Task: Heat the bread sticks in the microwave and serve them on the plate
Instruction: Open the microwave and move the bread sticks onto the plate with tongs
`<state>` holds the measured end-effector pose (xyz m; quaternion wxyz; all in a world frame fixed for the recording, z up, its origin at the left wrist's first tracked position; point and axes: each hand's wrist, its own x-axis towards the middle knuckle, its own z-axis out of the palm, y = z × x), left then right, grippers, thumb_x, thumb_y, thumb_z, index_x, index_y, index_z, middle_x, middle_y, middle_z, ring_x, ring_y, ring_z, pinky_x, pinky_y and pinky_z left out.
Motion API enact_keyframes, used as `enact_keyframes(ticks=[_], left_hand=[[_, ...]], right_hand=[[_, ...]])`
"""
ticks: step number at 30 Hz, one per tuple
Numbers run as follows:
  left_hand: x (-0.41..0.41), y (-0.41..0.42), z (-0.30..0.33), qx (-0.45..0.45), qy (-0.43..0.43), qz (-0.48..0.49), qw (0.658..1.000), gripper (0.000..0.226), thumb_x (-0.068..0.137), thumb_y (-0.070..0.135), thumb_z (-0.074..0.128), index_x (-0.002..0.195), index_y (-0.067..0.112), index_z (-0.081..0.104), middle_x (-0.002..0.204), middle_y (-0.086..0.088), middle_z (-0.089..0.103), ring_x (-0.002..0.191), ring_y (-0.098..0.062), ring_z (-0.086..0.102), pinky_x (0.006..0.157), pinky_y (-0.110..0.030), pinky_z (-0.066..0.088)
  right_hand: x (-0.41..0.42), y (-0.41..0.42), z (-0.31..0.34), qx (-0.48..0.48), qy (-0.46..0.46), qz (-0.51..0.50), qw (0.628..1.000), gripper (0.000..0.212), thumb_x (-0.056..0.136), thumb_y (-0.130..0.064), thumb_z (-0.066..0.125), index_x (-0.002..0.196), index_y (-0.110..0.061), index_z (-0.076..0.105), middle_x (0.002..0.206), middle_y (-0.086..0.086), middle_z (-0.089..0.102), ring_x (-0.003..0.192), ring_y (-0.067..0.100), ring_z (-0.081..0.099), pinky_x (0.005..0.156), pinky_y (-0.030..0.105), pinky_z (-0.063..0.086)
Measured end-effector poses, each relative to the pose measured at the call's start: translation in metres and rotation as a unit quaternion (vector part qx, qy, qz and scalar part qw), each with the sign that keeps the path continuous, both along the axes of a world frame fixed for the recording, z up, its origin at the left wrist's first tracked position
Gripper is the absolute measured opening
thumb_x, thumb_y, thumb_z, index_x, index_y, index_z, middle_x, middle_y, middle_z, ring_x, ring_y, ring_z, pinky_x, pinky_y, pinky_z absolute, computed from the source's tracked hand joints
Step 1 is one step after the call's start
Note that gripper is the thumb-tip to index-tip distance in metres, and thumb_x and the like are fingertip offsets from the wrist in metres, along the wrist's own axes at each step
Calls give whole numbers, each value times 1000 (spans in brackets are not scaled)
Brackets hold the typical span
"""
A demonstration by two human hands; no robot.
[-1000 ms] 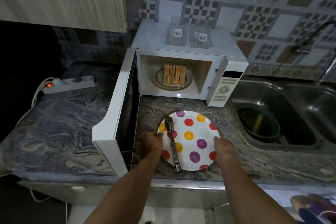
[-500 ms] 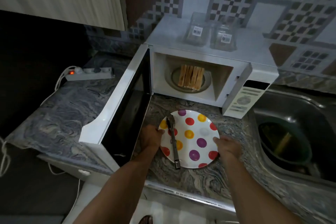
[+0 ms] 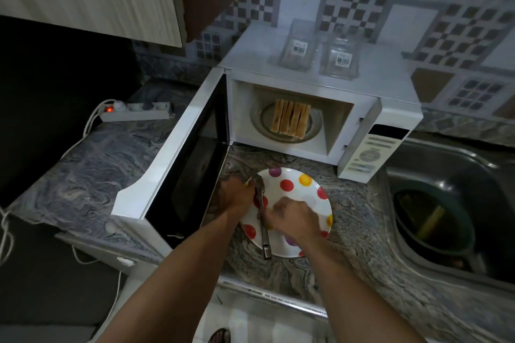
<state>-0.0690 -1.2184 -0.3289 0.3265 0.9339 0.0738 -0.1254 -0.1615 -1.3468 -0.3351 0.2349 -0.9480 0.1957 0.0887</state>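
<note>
Several bread sticks (image 3: 289, 119) lie inside the open microwave (image 3: 320, 97); finger state unclear on both hands.

Legible text: none. Two clear containers on the microwave top each carry a white barcode sticker, left (image 3: 299, 47) and right (image 3: 343, 59), digits too small to read. Microwave control panel (image 3: 367, 155) markings blurred.

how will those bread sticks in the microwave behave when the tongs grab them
The bread sticks look toasted, straight and thin, so probably stiff and light, but apt to snap if squeezed hard. They lie packed side by side on the turntable, so the metal tongs may drag neighbours along. Their flat sides suggest they won't roll.
</note>
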Motion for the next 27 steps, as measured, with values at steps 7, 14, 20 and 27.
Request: enact_keyframes(ticks=[7,14,20,27], left_hand=[[5,-5,-2,-164,64,29,984,46,89,37,67,122,5,65,128,-12,62,117,-28,58,86,-24,39],[15,-24,6,-394,180,10,901,27,73,35,76,85,11,74,85,-10,73,72,-23,67,58,-24,51],[16,-34,24,-449,174,-43,876,20,80,10,75,96,-2,73,92,-20,74,80,-30,73,73,-34,60],[22,-37,29,-466,176,-35,866,13,87,9,69,97,1,72,91,-17,74,71,-23,71,60,-27,57]], right_hand=[[-2,17,-4,-25,-23,12,999,32,77,-49,65,85,-19,72,81,2,70,84,25,66,66,31,51],[-5,-4,12,126,-58,-93,986,37,65,-61,64,84,-31,72,76,-12,71,78,10,66,74,32,55],[5,-4,27,465,-102,-205,855,52,85,-64,59,115,-23,69,104,2,76,96,23,73,90,45,58],[-7,14,28,388,-109,-237,884,54,96,-64,45,92,-14,66,65,1,63,51,15,55,53,32,47]])
